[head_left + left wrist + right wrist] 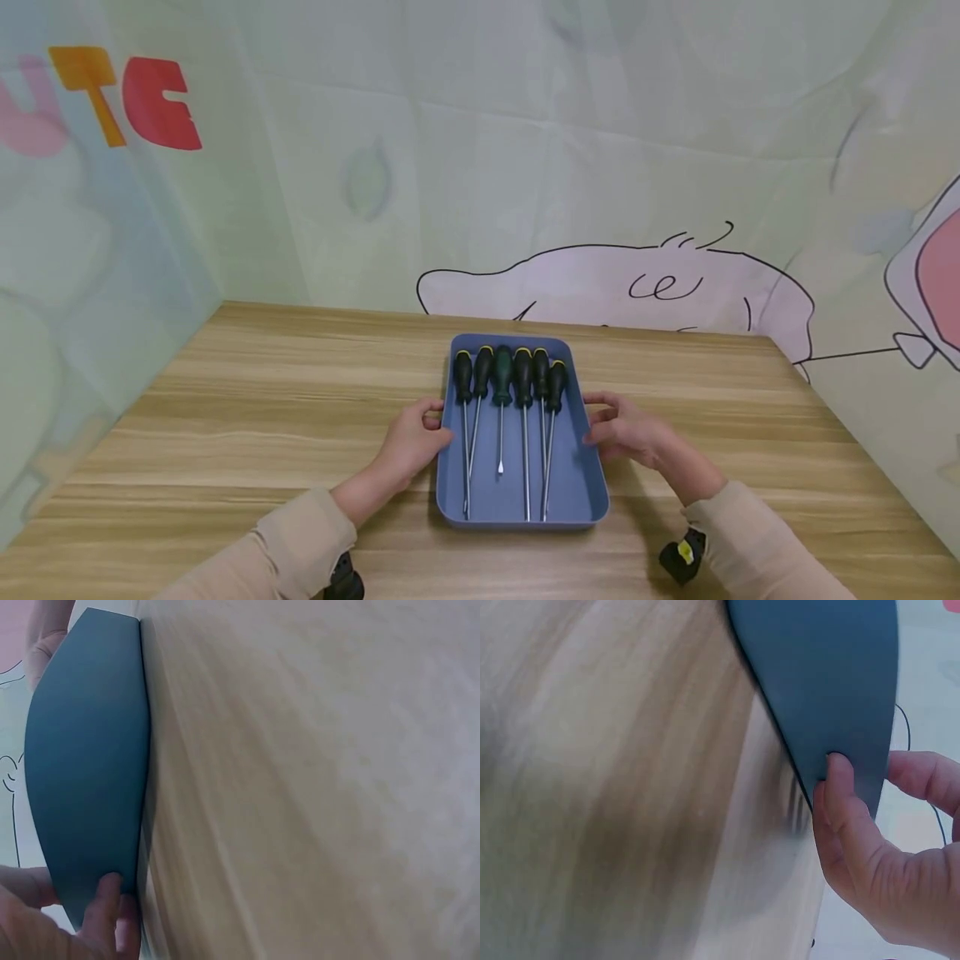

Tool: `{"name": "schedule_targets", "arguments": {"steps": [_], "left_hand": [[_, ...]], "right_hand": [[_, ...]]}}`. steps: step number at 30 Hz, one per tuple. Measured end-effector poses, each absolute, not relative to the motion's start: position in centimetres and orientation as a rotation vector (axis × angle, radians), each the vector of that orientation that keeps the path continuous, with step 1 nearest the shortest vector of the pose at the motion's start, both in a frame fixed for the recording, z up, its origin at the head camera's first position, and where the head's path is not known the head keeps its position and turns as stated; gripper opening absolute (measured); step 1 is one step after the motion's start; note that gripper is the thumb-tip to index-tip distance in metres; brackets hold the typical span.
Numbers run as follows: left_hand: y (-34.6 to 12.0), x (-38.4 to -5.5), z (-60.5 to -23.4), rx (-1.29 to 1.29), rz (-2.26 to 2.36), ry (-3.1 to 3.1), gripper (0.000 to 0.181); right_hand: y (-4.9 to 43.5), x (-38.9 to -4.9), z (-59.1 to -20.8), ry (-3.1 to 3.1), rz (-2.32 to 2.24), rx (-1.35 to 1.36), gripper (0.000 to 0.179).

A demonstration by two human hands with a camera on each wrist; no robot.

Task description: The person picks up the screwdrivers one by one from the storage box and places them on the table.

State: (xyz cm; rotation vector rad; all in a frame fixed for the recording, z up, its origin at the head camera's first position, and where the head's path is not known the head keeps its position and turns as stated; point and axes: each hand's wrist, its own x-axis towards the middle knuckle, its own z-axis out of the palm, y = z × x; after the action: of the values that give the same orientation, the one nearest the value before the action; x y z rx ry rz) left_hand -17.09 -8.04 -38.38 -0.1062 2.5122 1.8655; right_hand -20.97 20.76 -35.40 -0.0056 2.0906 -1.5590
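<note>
A blue rectangular tray (487,507) lies between my two hands on the wooden table. Inside it, several screwdrivers (522,379) are lined up side by side, their dark handles at the far end and metal shafts toward me. One green-handled screwdriver (502,375) in the middle has a shorter shaft with a flat tip. My left hand (412,437) grips the tray's left side, thumb at the rim and fingertips against the outer wall (90,765). On the opposite side, my right hand (626,429) pinches the wall the same way, with fingertips (840,772) pressed to its outside.
The wood-grain table (285,392) stretches out on both sides of the tray. A printed cloth backdrop (480,167) with cartoon drawings stands along its back and sides. Black devices (682,557) are strapped at both wrists.
</note>
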Motion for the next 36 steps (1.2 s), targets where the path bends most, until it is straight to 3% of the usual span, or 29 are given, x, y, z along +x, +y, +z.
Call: {"name": "schedule_targets", "arguments": {"steps": [36], "left_hand": [[-8.1, -17.2, -38.3, -0.079, 1.836, 2.527, 0.041]], "right_hand": [[20.0, -22.4, -31.8, 2.146, -1.590, -0.064, 0.061]]}}
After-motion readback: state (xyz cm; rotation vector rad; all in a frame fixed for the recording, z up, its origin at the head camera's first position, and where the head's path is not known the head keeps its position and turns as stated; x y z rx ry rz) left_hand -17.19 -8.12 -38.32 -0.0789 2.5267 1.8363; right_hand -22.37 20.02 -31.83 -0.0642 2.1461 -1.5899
